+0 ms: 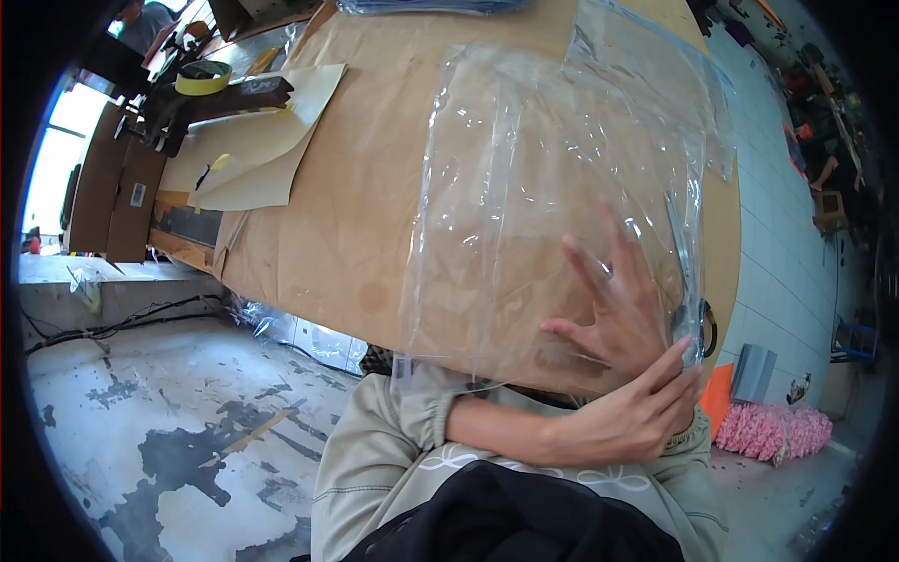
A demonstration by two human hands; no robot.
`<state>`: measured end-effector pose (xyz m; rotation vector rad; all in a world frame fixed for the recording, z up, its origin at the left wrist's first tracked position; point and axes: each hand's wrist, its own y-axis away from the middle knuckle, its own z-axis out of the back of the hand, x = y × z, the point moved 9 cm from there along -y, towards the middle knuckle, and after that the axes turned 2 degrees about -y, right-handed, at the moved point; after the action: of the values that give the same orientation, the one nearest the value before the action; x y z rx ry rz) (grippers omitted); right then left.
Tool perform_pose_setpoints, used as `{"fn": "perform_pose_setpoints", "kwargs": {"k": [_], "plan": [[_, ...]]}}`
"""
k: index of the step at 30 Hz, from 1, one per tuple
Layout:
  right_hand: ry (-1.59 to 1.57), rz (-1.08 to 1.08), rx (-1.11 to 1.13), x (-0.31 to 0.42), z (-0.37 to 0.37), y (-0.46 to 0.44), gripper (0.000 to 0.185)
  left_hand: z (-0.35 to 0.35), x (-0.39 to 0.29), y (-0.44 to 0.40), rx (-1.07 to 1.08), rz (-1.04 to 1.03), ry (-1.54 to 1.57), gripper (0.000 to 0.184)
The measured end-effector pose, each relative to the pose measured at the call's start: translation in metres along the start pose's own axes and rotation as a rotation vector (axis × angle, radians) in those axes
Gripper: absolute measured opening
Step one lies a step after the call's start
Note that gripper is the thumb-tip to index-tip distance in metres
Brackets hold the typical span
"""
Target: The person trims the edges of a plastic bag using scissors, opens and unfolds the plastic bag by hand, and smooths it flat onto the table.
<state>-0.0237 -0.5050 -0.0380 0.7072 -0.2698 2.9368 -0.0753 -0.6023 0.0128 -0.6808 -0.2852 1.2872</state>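
Note:
A large clear plastic bag [459, 215] lies over the brown-covered table, with shiny creases and a seam running down its left part. My right hand [623, 309] shows through the clear film, fingers spread and holding nothing; whether it is inside the bag or beneath it I cannot tell. Crossing in front of my body, my left hand [646, 403] has its fingers closed on the bag's lower right edge. Close by that edge is a pair of scissors [681, 248], blades pointing away from me, partly seen through the plastic.
Another clear plastic sheet [646, 47] overlaps at the top right. A tape roll [203, 79] sits on a dark tool at the left, over a paper sheet [300, 117]. Stacked film [431, 5] lies at the far edge. A pink fluffy bundle [773, 431] rests on the floor.

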Motion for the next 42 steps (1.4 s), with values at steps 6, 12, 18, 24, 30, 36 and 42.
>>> {"fn": "perform_pose_setpoints", "kwargs": {"k": [6,12,18,24,30,36,42], "plan": [[-0.147,-0.003,-0.098,-0.018,0.000,0.001,0.102,0.103,0.042,0.089,-0.415,0.224,-0.334,0.022],[-0.109,0.047,-0.121,-0.011,0.003,0.000,0.113,0.121,0.090,0.170,-0.747,0.791,-0.179,0.046],[-0.193,0.043,-0.195,-0.012,0.004,0.000,0.119,0.107,0.091,0.174,-0.594,0.778,-0.138,0.037],[-0.156,0.044,-0.191,-0.007,0.007,-0.002,0.119,0.116,0.098,0.173,-0.629,0.769,-0.136,0.022],[-0.097,-0.002,-0.137,-0.017,0.001,0.001,0.116,0.116,0.100,0.180,-0.710,0.813,-0.086,0.019],[-0.075,0.060,-0.180,-0.008,0.009,-0.002,0.109,0.109,0.108,0.191,-0.840,0.876,0.115,0.022],[-0.018,-0.041,-0.109,-0.013,0.002,0.001,0.100,0.081,0.122,0.203,-1.104,1.064,0.796,0.026]]}}
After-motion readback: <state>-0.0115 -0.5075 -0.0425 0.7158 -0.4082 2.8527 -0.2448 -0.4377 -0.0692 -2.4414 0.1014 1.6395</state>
